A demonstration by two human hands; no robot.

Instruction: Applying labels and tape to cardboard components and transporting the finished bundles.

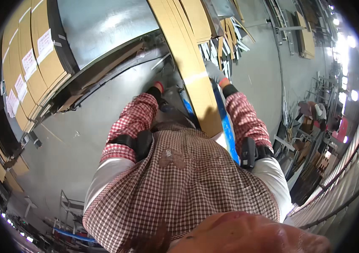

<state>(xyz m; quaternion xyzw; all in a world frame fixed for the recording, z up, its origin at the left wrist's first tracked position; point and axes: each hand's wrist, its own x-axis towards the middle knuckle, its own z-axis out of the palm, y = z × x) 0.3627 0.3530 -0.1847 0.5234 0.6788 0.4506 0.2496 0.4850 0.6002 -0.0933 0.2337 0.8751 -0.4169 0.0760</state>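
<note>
A long flat cardboard box runs from the top of the view down to my torso, with a strip of pale tape across it. My right hand, in a grey glove with a red cuff, grips the box's right edge. My left hand reaches down on the box's left side; only its red cuff and dark wrist show, and the fingers are hidden. A blue bar lies along the box's right side near my right elbow. Both arms wear red checked sleeves with black straps near the elbows.
Stacked flat cardboard boxes with white labels stand at the left beside a large grey metal sheet. Metal profiles lie beyond the box. Grey concrete floor surrounds me. Clutter and a railing are at the right.
</note>
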